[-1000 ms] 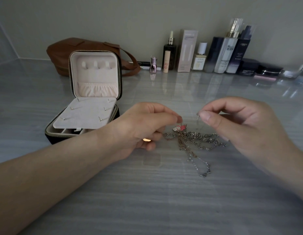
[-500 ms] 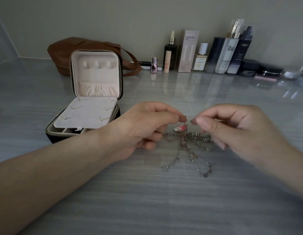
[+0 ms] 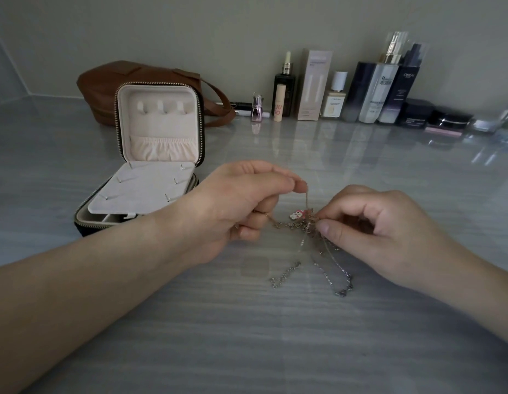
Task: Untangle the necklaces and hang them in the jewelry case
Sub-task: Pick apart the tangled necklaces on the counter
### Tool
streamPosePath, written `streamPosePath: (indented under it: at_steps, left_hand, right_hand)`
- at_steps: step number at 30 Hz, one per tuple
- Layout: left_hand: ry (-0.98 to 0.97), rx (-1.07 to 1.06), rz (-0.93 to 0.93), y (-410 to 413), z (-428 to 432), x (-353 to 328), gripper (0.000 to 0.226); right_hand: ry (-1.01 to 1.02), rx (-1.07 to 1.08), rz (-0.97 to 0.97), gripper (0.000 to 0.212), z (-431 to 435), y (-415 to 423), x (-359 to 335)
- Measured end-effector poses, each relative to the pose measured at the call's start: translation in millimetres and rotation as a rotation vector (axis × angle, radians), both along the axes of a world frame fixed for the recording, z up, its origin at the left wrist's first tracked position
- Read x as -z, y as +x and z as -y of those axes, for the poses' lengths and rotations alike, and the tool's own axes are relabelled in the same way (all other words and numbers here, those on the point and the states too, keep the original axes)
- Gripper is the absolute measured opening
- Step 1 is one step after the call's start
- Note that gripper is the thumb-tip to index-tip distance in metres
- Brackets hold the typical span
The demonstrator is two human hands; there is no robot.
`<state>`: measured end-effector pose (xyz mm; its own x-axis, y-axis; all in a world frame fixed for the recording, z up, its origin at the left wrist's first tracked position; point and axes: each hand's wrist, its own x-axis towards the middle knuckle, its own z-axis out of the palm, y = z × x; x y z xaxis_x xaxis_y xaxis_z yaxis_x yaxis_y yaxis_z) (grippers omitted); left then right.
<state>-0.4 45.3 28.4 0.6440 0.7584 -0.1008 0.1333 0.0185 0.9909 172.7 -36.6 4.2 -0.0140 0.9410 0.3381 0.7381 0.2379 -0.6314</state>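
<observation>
A tangle of thin metal necklaces (image 3: pixel 309 251) lies on the grey table in front of me, with a small pink and white charm (image 3: pixel 297 214) near its top. My left hand (image 3: pixel 241 206) pinches one chain between thumb and forefinger and lifts that strand up from the knot. My right hand (image 3: pixel 380 231) pinches the tangle itself just right of the charm. Loose chain ends trail toward me on the table. The jewelry case (image 3: pixel 159 166) stands open at the left, its cream lid upright with hooks and a gathered pocket.
A brown leather bag (image 3: pixel 110 83) sits behind the case. A row of cosmetic bottles and jars (image 3: pixel 360 92) lines the back wall. The glossy grey table (image 3: pixel 275 336) stretches toward me below the hands.
My right hand has dropped from a raised strand down to the knot by the charm. My left hand has lifted its strand a little higher. More chain ends now lie spread on the table.
</observation>
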Motion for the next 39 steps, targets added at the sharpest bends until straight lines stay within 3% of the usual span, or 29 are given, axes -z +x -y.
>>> streamPosePath:
  at_steps: [7,11,16,32,39]
  left_hand:
    - [0.201,-0.021,-0.141,1.3,-0.4,3.4,0.005]
    - [0.291,0.068,-0.246,1.6,2.0,2.5,0.010]
    - [0.268,0.094,-0.266,3.4,3.6,2.1,0.001]
    - [0.134,0.053,-0.193,2.4,2.2,3.2,0.008]
    - [0.136,0.057,-0.191,2.9,2.7,4.0,0.010]
  right_hand:
    - [0.011,0.011,-0.037,0.007,1.9,-0.6,-3.9]
    - [0.014,0.001,-0.045,0.008,2.5,-1.4,-6.3]
    - [0.023,0.008,-0.048,0.012,3.4,-1.2,-7.4]
    - [-0.045,0.034,-0.073,0.014,6.0,-2.0,-9.2]
    - [0.096,0.041,-0.028,0.009,4.9,2.8,-6.1]
